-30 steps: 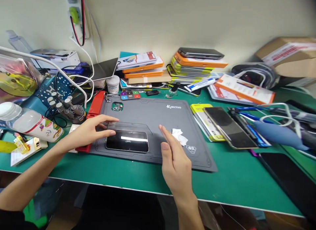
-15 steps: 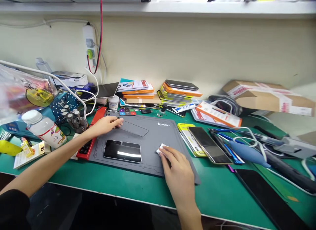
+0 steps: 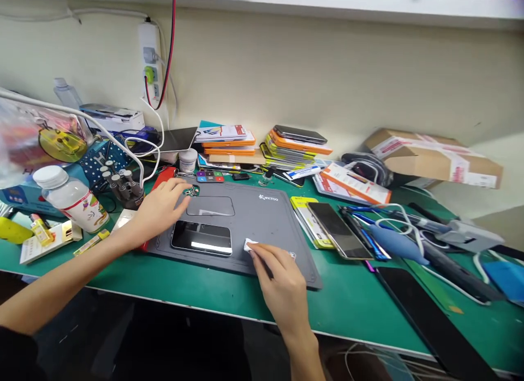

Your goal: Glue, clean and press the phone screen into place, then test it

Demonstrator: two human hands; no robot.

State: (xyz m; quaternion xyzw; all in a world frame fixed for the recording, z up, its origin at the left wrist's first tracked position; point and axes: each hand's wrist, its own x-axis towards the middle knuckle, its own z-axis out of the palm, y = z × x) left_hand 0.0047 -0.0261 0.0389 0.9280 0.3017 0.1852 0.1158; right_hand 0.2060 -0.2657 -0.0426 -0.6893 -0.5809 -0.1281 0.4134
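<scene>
My left hand (image 3: 162,206) hovers with its fingers loosely apart and nothing in them, over the red strip (image 3: 162,177) at the mat's left side. Just to its right, a clear glass screen protector (image 3: 210,206) with a thin black border lies flat on the grey work mat (image 3: 262,222). Closer to me lies a phone (image 3: 201,238), its dark, glossy screen facing up and reflecting light. Between the fingertips of my right hand (image 3: 282,272) is a small folded white wipe (image 3: 249,245), to the right of the phone. My right palm is out of sight.
A white-capped bottle (image 3: 73,201) and a screwdriver holder (image 3: 123,190) stand at left. Right of the mat lie yellow packets (image 3: 305,220), another phone (image 3: 339,231) and a blue air blower (image 3: 397,243). Stacked boxes (image 3: 229,146) line the back.
My left hand has let go of the screen protector, which was tilted and now lies flat, and has drawn back leftward. My right hand with the wipe is nearer the phone. The camera view has shifted.
</scene>
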